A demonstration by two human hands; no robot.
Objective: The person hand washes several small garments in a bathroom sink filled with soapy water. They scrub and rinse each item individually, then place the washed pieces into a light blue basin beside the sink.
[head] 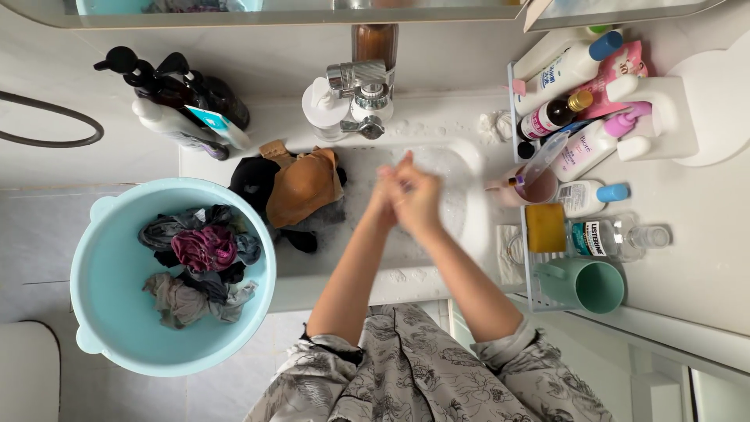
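Hands meet over the sink (469, 168): the left hand (384, 195) and the right hand (418, 199) are pressed together, palms and fingers rubbing against each other, with nothing visibly held between them. They are blurred, so the exact finger positions cannot be told. Soapy water (445, 176) lies in the basin just beneath and beyond them. Just to the left, a pile of brown and black clothes (301, 187) rests on the sink edge and dips into the basin. Above the hands stands the chrome tap (363, 98), with a white pump bottle (322, 105) beside it. Left of the sink, a light blue tub (109, 258) holds more crumpled clothes. To the right, a rack carries bottles, a yellow sponge (545, 227) and a green mug (586, 285).
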